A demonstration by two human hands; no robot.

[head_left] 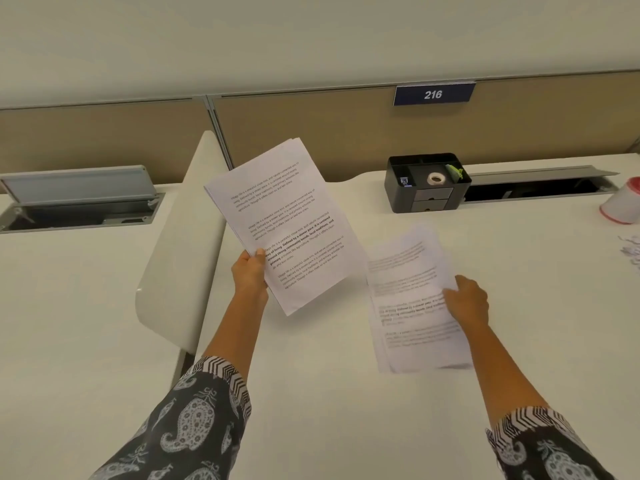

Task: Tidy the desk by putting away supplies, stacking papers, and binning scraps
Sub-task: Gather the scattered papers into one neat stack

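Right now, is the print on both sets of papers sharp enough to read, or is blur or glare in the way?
Head view: the sheets in the left hand are sharp, print readable; the papers at the right hand are motion-smeared, lines doubled; lighting is flat and even, no glare; the wide lens bows the partition top.

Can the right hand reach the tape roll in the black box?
Probably yes: only bare desk lies between the right hand and the tape roll in the black box, though that hand grips papers.
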